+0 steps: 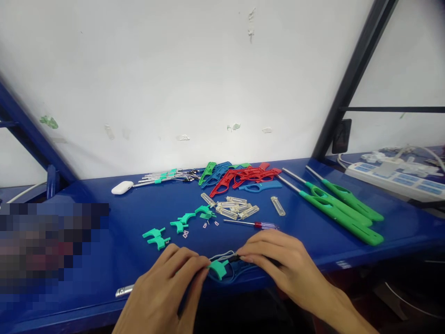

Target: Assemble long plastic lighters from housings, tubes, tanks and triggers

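Observation:
Near the table's front edge, a blue lighter half-shell [227, 279] lies between my hands. A green trigger [218, 269] sits at it, with thin pale wires [222, 255] looping behind. My left hand [167, 283] is closed, thumb and forefinger pinching at the trigger's left end. A silver metal tube [124, 291] sticks out to the left from under that hand. My right hand [281, 255] pinches a small black igniter piece [235, 258] just right of the trigger. My fingers partly hide the shell and the igniter.
Beyond my hands lie loose green triggers [187, 218], clear fuel tanks [238, 206] and a screwdriver [252, 224]. Farther back are coloured shells [239, 176], metal tubes [167, 176] and a white case [122, 187]. Green lighters [333, 208] lie right, near a power strip [399, 178].

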`<action>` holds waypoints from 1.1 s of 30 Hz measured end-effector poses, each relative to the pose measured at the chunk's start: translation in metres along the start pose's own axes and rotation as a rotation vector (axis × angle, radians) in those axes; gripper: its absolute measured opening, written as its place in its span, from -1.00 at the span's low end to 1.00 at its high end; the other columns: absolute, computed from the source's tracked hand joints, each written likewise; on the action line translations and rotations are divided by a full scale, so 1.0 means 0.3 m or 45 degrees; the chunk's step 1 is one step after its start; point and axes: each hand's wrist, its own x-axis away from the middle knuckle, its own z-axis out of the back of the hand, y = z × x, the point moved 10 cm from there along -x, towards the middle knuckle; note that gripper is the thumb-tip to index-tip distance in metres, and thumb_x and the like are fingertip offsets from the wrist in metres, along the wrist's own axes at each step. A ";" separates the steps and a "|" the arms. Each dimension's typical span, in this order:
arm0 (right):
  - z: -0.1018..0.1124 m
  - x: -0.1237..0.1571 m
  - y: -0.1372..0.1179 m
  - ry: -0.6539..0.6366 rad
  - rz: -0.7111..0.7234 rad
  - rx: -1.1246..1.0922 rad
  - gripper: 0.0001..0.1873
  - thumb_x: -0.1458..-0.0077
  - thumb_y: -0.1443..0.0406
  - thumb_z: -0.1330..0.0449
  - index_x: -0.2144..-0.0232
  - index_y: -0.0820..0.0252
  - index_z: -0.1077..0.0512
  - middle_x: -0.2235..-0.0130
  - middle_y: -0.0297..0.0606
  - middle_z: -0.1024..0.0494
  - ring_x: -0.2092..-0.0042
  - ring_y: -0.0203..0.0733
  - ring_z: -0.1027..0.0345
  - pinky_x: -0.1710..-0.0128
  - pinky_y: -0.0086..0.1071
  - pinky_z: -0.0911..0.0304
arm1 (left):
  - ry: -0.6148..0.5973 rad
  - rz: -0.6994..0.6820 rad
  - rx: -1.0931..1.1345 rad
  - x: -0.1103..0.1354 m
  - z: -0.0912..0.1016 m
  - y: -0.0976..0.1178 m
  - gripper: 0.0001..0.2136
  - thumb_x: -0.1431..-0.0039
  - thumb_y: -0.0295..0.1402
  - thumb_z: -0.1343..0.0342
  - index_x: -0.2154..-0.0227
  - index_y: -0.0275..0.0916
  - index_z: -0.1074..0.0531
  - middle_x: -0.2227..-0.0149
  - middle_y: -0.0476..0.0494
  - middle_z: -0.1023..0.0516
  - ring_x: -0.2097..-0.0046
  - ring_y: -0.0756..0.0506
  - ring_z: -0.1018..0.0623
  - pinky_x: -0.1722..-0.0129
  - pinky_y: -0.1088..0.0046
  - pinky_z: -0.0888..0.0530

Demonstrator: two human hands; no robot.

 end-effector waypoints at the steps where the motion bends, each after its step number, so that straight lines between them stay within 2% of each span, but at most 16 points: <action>1: 0.000 0.001 -0.001 -0.002 0.010 0.001 -0.78 -0.48 0.27 -0.17 0.11 0.10 -0.64 0.19 -0.34 -0.74 0.20 -0.25 -0.64 0.14 -0.41 -0.46 | -0.029 0.013 0.009 0.004 -0.015 0.001 -0.82 -0.47 -0.45 -0.02 0.13 -0.07 -0.51 0.26 0.03 -0.63 0.24 -0.06 -0.61 0.24 0.46 -0.59; 4: -0.001 0.004 0.000 -0.001 0.030 0.003 -0.80 -0.47 0.30 -0.18 0.11 0.11 -0.64 0.18 -0.34 -0.74 0.18 -0.26 -0.63 0.12 -0.42 -0.46 | -0.079 0.056 0.029 0.017 -0.047 -0.011 -0.82 -0.48 -0.46 -0.01 0.12 -0.07 -0.50 0.22 0.02 -0.62 0.21 -0.07 -0.59 0.26 0.44 -0.59; 10: -0.001 0.009 -0.001 0.003 0.048 -0.035 -0.84 -0.44 0.35 -0.22 0.11 0.12 -0.63 0.17 -0.37 -0.74 0.16 -0.29 -0.62 0.11 -0.44 -0.45 | -0.041 0.054 0.026 0.026 -0.062 -0.025 -0.82 -0.48 -0.47 -0.03 0.06 -0.05 -0.48 0.18 0.04 -0.65 0.18 -0.07 -0.62 0.06 0.33 -0.58; 15: 0.005 0.009 -0.004 0.022 0.044 -0.048 -0.87 -0.42 0.33 -0.25 0.13 0.10 -0.63 0.20 -0.37 -0.75 0.19 -0.27 -0.62 0.12 -0.40 -0.46 | -0.060 -0.008 0.032 0.021 -0.089 -0.001 -0.82 -0.45 -0.52 -0.04 0.10 -0.11 -0.47 0.25 0.01 -0.63 0.26 -0.09 -0.56 0.27 0.35 -0.57; 19: 0.008 0.005 -0.005 0.034 0.033 -0.080 -0.92 -0.37 0.33 -0.31 0.14 0.11 -0.63 0.22 -0.38 -0.75 0.23 -0.26 -0.63 0.16 -0.39 -0.46 | -0.045 -0.039 0.014 0.015 -0.100 0.017 -0.82 -0.43 -0.54 -0.03 0.12 -0.15 -0.47 0.29 -0.02 -0.61 0.32 -0.09 -0.53 0.32 0.35 -0.55; 25: 0.021 0.006 0.007 0.081 -0.029 -0.072 -0.93 -0.37 0.31 -0.32 0.19 0.09 -0.64 0.26 -0.40 -0.76 0.26 -0.24 -0.64 0.15 -0.37 -0.48 | -0.059 -0.033 -0.013 0.024 -0.097 0.008 -0.79 -0.44 -0.54 -0.03 0.04 -0.14 -0.48 0.24 -0.03 -0.63 0.27 -0.09 -0.55 0.21 0.33 -0.56; 33: 0.020 0.010 0.016 0.080 -0.051 -0.122 -0.91 -0.30 0.39 -0.37 0.18 0.08 -0.63 0.24 -0.45 -0.75 0.23 -0.29 -0.63 0.10 -0.44 -0.44 | -0.040 -0.005 -0.025 0.025 -0.089 -0.002 -0.81 -0.46 -0.50 -0.02 0.06 -0.13 -0.50 0.24 -0.01 -0.64 0.26 -0.09 -0.60 0.17 0.31 -0.57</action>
